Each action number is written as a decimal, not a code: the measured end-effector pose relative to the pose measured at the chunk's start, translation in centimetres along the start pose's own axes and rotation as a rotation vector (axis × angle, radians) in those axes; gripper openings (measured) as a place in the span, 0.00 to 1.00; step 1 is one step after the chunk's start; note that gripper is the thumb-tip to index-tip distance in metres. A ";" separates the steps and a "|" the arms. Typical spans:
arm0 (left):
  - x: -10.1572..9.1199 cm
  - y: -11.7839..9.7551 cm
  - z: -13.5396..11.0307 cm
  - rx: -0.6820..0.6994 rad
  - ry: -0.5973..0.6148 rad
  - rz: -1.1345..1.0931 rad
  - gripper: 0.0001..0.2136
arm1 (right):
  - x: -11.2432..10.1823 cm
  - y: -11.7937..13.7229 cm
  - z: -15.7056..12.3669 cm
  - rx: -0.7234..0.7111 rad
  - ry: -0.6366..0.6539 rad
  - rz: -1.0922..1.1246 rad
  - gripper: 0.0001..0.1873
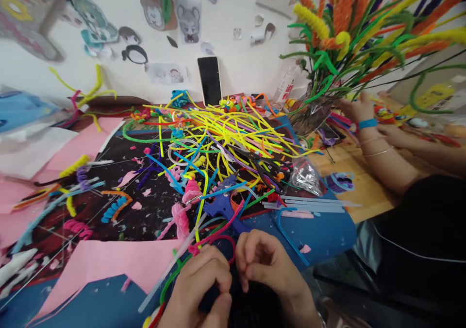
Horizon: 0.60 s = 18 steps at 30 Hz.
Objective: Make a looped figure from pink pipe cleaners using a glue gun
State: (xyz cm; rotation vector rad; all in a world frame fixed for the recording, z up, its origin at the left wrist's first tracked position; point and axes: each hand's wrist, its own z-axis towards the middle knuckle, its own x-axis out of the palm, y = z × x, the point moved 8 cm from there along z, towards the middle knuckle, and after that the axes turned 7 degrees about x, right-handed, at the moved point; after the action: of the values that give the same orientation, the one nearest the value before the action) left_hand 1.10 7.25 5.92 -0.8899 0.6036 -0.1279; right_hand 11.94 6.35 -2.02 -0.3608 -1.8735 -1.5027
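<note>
At the table's near edge, my left hand point(204, 286) has its fingers curled towards the thumb. What it pinches, if anything, is too small or hidden to make out. Close to it on the right, my right hand point(271, 267) is bent into a pinch, and nothing I can name shows between its fingertips. Just beyond the hands lie a pink pipe cleaner point(223, 227) and a blue glue gun point(224, 206). A green pipe cleaner point(171, 284) and a translucent glue stick point(171, 265) run beside my left hand. Pink yarn-like pieces point(181, 221) lie farther off.
Yellow pipe cleaners point(233, 129) are heaped mid-table, with scissors point(255, 160) among them. Pink paper point(109, 265) lies at left. A phone point(210, 81) leans on the wall. Glue sticks point(309, 204) lie at right, near another person's arm point(382, 153) and a vase point(313, 116) of pipe-cleaner stems.
</note>
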 end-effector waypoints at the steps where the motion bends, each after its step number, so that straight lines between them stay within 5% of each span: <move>1: -0.4 0.0 -0.3 0.020 0.011 0.032 0.09 | -0.1 0.2 -0.1 -0.009 -0.005 -0.035 0.09; 6: -2.3 1.0 -2.7 0.074 0.059 0.298 0.11 | -1.6 2.1 -1.5 -0.104 -0.155 -0.338 0.04; 9: -3.5 2.8 -3.9 -0.006 0.008 0.503 0.01 | -1.9 3.8 -2.3 -0.219 -0.279 -0.703 0.08; 12: -3.7 4.3 -4.3 -0.059 -0.033 0.648 0.11 | 0.2 5.3 -2.1 -0.396 -0.300 -1.226 0.15; 18: -3.5 5.0 -3.9 -0.087 -0.011 0.703 0.10 | 3.8 5.0 -0.1 -0.563 -0.233 -1.917 0.15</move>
State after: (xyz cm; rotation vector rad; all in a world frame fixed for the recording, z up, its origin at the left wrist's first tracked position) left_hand -4.63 8.96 1.87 -0.7168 0.8834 0.5402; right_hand 12.22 6.94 4.21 1.5658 -1.6859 -3.1845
